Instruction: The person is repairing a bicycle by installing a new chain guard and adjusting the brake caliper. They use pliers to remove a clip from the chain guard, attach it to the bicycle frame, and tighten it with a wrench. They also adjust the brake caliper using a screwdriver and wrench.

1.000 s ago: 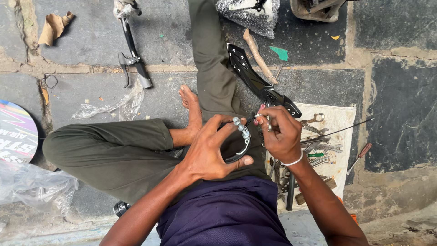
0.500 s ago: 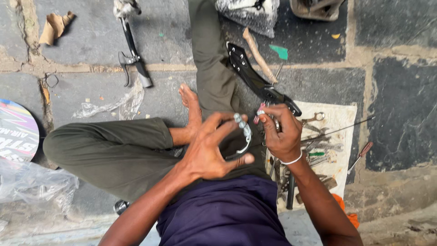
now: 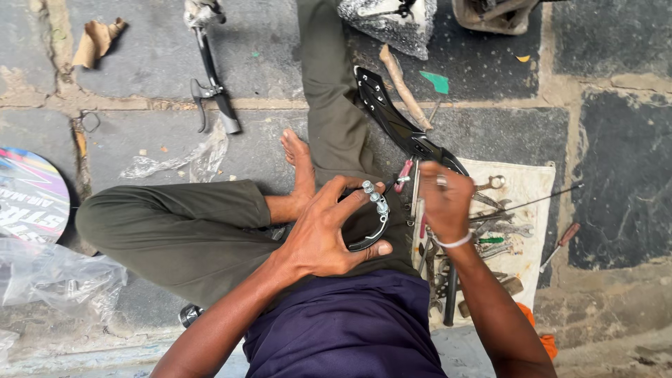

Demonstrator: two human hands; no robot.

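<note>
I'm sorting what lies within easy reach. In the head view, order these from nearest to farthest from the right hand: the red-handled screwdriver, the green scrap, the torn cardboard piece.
From the right hand:
1. Red-handled screwdriver, to its right, just off the cloth's edge.
2. Green scrap, on the dark stone above it.
3. Torn cardboard piece, far across in the top left corner.
</note>
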